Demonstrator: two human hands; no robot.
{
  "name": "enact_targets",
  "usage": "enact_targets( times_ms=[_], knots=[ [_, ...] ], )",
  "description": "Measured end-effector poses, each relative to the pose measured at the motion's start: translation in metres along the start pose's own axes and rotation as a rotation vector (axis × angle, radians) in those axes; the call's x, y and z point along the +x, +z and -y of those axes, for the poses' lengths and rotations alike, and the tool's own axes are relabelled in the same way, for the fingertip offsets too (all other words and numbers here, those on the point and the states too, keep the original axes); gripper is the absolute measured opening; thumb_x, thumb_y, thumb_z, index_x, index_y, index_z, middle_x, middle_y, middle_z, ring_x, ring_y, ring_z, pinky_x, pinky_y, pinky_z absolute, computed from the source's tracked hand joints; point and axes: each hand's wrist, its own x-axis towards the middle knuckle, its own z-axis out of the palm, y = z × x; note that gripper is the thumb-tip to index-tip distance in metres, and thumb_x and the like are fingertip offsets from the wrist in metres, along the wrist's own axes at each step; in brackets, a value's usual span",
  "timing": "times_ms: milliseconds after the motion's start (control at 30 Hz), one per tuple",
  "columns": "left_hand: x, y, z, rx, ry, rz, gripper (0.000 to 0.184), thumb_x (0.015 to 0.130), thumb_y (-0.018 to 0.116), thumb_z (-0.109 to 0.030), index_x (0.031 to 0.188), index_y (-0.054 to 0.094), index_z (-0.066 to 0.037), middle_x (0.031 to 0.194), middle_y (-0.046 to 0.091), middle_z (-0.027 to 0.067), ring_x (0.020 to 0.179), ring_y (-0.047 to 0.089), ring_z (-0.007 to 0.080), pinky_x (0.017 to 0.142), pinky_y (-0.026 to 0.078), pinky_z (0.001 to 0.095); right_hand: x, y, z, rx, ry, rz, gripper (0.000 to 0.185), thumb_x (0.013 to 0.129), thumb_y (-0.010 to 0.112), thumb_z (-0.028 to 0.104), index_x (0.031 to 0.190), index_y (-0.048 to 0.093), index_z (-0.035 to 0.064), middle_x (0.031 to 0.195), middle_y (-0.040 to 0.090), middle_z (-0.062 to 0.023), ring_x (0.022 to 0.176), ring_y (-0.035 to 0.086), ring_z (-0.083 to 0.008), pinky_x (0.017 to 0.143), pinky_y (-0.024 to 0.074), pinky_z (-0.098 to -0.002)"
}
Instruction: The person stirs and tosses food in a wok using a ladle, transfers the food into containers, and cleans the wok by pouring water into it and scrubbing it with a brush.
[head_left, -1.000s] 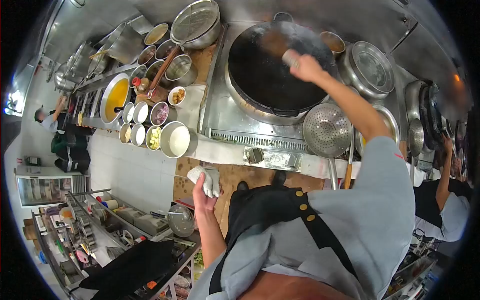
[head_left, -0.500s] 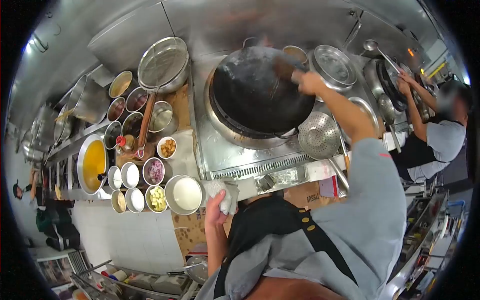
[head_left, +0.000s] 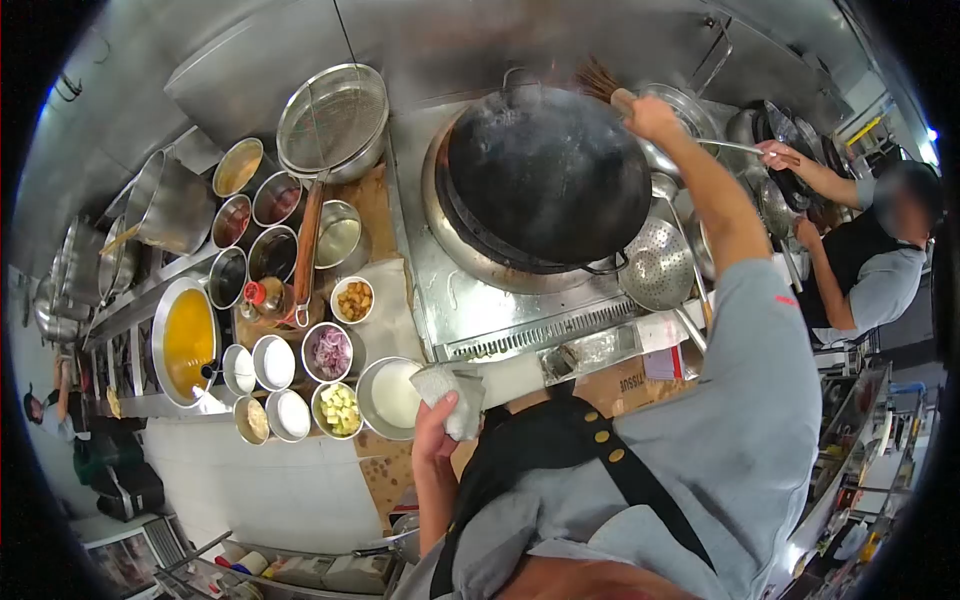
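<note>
My right hand (head_left: 654, 116) grips the handle of a bamboo wok brush (head_left: 598, 80), its bristles beyond the far right rim of a big black wok (head_left: 545, 175). The wok sits tilted on the round burner ring, and faint steam or smoke hangs over its dark surface. Low in front of my apron, my left hand (head_left: 434, 430) is closed around a folded grey-white cloth (head_left: 462, 400). That cloth overlaps the edge of a metal pot of white liquid (head_left: 392, 393) in the view.
Left of the stove stand a strainer (head_left: 335, 115) on a pot, bowls of red onion (head_left: 328, 352), chopped pale-green pieces (head_left: 340, 410) and browned cubes (head_left: 354, 300), and a basin of yellow liquid (head_left: 190, 330). A perforated skimmer (head_left: 657, 265) lies right of the wok. A co-worker (head_left: 870, 240) holds a ladle.
My right hand has moved the brush from inside the wok up and right, past its rim. My left hand still holds the cloth. The co-worker's ladle has swung lower and left.
</note>
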Motion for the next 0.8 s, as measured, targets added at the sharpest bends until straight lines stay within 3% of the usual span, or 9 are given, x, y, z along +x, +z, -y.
enact_targets(
  times_ms=[200,300,333,433,567,667,700,767,800],
  knots=[
    [0.008,0.0,0.005,-0.02,0.016,-0.005,0.044,0.079,0.061,-0.018,0.114,0.043,-0.001,0.096,0.057,0.0135,0.071,0.06,0.0236,0.048,0.051,0.035,-0.059,-0.045,0.016,-0.117,-0.39,0.163,0.051,0.07,0.063,0.028,0.12,0.053,0.0228,0.095,0.062,-0.0176,0.093,0.059,-0.033,0.082,0.0472,-0.0425],
    [0.014,0.004,0.003,-0.009,-0.004,0.048,0.044,0.079,0.061,-0.019,0.116,0.043,-0.001,0.097,0.057,0.0142,0.07,0.06,0.0234,0.048,0.051,0.035,-0.052,-0.049,0.001,-0.266,-0.318,0.315,0.052,0.07,0.063,0.027,0.121,0.052,0.0227,0.095,0.062,-0.0173,0.091,0.059,-0.0328,0.08,0.0476,-0.0426],
    [0.014,0.003,0.003,-0.002,-0.016,0.071,0.044,0.08,0.06,-0.019,0.116,0.042,-0.001,0.097,0.057,0.0144,0.07,0.06,0.0234,0.048,0.051,0.035,-0.051,-0.065,-0.002,-0.243,-0.139,0.321,0.052,0.07,0.064,0.026,0.12,0.053,0.0221,0.096,0.062,-0.0171,0.09,0.06,-0.0325,0.079,0.0475,-0.0425],
    [0.01,0.018,0.0,0.016,0.017,0.021,0.043,0.08,0.06,-0.019,0.116,0.043,-0.001,0.097,0.057,0.0144,0.069,0.06,0.0233,0.048,0.052,0.0351,-0.063,-0.057,-0.013,-0.106,-0.119,0.018,0.052,0.07,0.064,0.026,0.12,0.052,0.0218,0.093,0.063,-0.017,0.087,0.06,-0.0329,0.077,0.0475,-0.0434],
    [0.012,0.006,0.007,0.001,0.026,0.054,0.043,0.08,0.06,-0.016,0.116,0.043,-0.002,0.098,0.057,0.014,0.071,0.06,0.0234,0.048,0.052,0.035,-0.122,-0.018,-0.008,-0.16,-0.202,0.141,0.053,0.07,0.064,0.027,0.121,0.05,0.0216,0.088,0.063,-0.0178,0.083,0.061,-0.0339,0.074,0.0482,-0.0436],
    [0.01,0.018,0.0,0.006,-0.014,0.083,0.042,0.079,0.06,-0.013,0.117,0.043,-0.004,0.099,0.056,0.0106,0.081,0.059,0.0206,0.064,0.052,0.0337,-0.187,0.009,0.002,0.282,0.238,-0.274,0.051,0.072,0.062,0.026,0.121,0.052,0.0192,0.089,0.063,-0.0184,0.08,0.061,-0.0353,0.073,0.0492,-0.0411],
    [0.011,0.016,0.002,0.036,0.028,0.021,0.04,0.08,0.06,-0.017,0.114,0.044,-0.003,0.094,0.057,0.011,0.076,0.059,0.0215,0.06,0.051,0.0339,-0.219,0.014,0.018,0.442,0.396,-0.411,0.051,0.072,0.062,0.026,0.121,0.052,0.018,0.089,0.063,-0.0183,0.08,0.061,-0.0358,0.073,0.0493,-0.0405],
    [0.011,0.007,0.012,0.126,0.097,-0.097,0.036,0.081,0.058,-0.024,0.108,0.046,-0.003,0.085,0.058,0.0119,0.066,0.06,0.0233,0.051,0.051,0.0342,-0.288,0.052,0.035,0.677,0.317,-0.733,0.053,0.072,0.063,0.024,0.123,0.051,0.0142,0.087,0.063,-0.0196,0.079,0.061,-0.0364,0.073,0.0491,-0.0397],
    [0.012,-0.003,0.014,0.127,0.095,-0.05,0.033,0.082,0.058,-0.025,0.104,0.049,-0.003,0.079,0.059,0.011,0.063,0.059,0.0233,0.049,0.05,0.0337,-0.323,0.062,0.046,0.705,0.375,-0.688,0.053,0.072,0.064,0.024,0.123,0.052,0.0119,0.086,0.063,-0.0208,0.078,0.061,-0.0361,0.071,0.0492,-0.0389]
  ],
)
